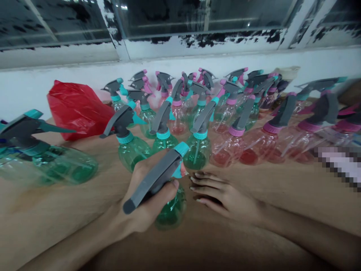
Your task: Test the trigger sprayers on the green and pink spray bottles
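My left hand (152,199) is wrapped round the neck of a green spray bottle (170,210), under its grey trigger head with a turquoise nozzle. The bottle stands near the front of the table, just in front of me. My right hand (220,192) rests on the tabletop to the right of it, fingers stretched out and together, holding nothing. Its fingertips are close to the bottle but look apart from it. Directly behind the hands stand green spray bottles (197,152) with turquoise collars and a pink spray bottle (228,146) with a pink collar.
Several more green and pink spray bottles crowd the back of the wooden table (113,233). A green bottle (64,165) stands at the left. A red plastic bag (79,109) lies against the white wall (22,86), below dark windows (169,19). A blurred-out patch is at the right.
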`<state>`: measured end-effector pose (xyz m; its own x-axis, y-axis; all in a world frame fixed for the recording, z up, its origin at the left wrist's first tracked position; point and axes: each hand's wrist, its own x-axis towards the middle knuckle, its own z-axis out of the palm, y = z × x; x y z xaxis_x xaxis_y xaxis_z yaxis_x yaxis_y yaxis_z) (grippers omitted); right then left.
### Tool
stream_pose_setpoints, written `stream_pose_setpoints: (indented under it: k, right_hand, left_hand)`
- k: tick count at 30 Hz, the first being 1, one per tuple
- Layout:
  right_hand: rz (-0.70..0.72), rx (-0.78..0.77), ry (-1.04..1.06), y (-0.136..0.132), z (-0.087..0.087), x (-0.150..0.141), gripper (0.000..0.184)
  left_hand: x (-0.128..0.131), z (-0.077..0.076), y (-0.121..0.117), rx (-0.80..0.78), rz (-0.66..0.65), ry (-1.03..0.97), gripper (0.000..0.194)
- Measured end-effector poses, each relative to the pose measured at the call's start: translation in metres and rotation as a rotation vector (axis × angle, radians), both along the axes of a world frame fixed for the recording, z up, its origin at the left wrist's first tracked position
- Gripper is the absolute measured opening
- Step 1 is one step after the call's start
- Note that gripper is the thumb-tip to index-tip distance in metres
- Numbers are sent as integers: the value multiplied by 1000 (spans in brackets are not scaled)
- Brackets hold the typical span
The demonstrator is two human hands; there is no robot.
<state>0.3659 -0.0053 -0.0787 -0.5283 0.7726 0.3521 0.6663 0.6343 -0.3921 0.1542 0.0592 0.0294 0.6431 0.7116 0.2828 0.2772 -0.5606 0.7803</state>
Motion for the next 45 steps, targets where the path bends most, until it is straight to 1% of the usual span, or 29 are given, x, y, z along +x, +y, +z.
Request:
stream_pose_setpoints:
  k: [2,5,6,10,12,21,26,31,33,37,45]
  right_hand:
    - [0,-2,4,0,0,0,32]
    - [0,-1,11,0,-1,0,32]
    - [-2,-1,13,0,-2,0,31]
    - [-4,-7,9,0,-3,0,31]
    - [-2,6,7,0,-3,0,31]
    - [-8,11,9,0,-4,0,31]
    - [-6,7,14,0,-3,1,31]
    - [0,13,15,0,-2,1,32]
    - [-1,13,15,0,-2,0,32]
    - [-7,0,18,-1,-2,1,30]
    - [-4,-8,18,-1,-1,1,31]
  left_hand:
    - [-1,2,0,31,2,30,15]
    - [0,3,-2,65,36,86,25]
    - [1,2,-3,68,50,86,26]
    - [3,-3,-4,78,95,28,10]
    - [2,-6,-5,76,99,4,7]
    - [2,-6,-4,48,84,12,7]
    - [1,-5,-5,61,72,13,12]
    - [1,-6,-6,84,91,1,8]
    - [1,-6,-6,84,83,-13,11]
    - [3,-5,-6,51,69,-7,28]
    - [2,-4,-7,12,83,-24,31]
